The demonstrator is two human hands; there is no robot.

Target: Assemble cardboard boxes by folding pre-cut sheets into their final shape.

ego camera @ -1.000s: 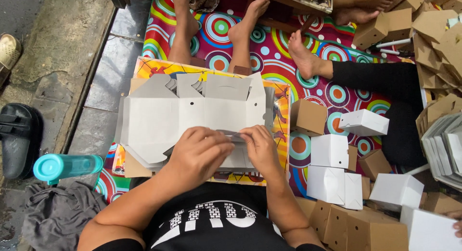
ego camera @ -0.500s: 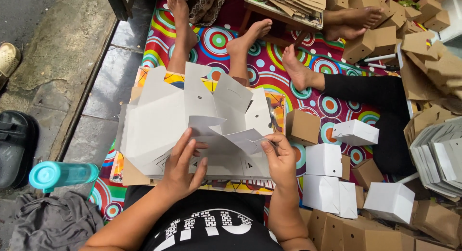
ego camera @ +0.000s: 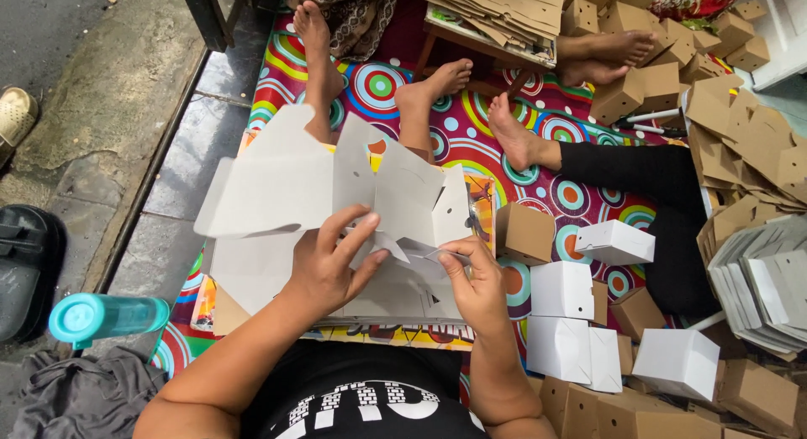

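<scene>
I hold a flat white cardboard box blank (ego camera: 294, 182) lifted off the stack, its panels partly bent upward. My left hand (ego camera: 329, 264) grips it from below with fingers spread against a middle panel. My right hand (ego camera: 475, 283) pinches a small flap at the blank's lower right edge. Under the hands lies a stack of more flat white blanks (ego camera: 252, 279) on a colourful board.
Folded white boxes (ego camera: 561, 289) and brown boxes (ego camera: 525, 233) lie to my right on a mat with coloured circles (ego camera: 538, 166). Other people's bare feet (ego camera: 511, 129) rest ahead. A teal-capped bottle (ego camera: 105, 315) lies at the left, flat blanks (ego camera: 769, 283) at the far right.
The blank has been lifted from the stack and raised higher, its panels bending upward. My hands moved from pressing flat to gripping its underside and flap.
</scene>
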